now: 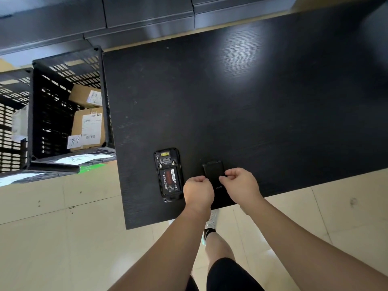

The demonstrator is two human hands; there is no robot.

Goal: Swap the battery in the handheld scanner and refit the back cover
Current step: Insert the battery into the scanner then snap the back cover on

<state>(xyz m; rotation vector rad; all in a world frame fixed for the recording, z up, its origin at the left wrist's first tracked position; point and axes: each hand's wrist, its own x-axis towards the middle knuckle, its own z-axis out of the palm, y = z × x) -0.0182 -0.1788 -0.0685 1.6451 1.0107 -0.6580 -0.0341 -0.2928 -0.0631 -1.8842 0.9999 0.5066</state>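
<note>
The handheld scanner [169,174] lies face down near the front edge of the black table [241,106], its back open and a battery [170,180] with a label seated in the bay. To its right lies the black back cover [213,171]. My left hand [198,191] and my right hand [239,184] rest on the cover's left and right sides, fingers curled and pinching its edges. The cover's near part is hidden between my hands.
A black slotted crate [63,114] stands on the floor left of the table, holding cardboard parcels [89,127] with labels. More crates sit further left. Dark shelving runs along the back. My leg and shoe show below the table's front edge.
</note>
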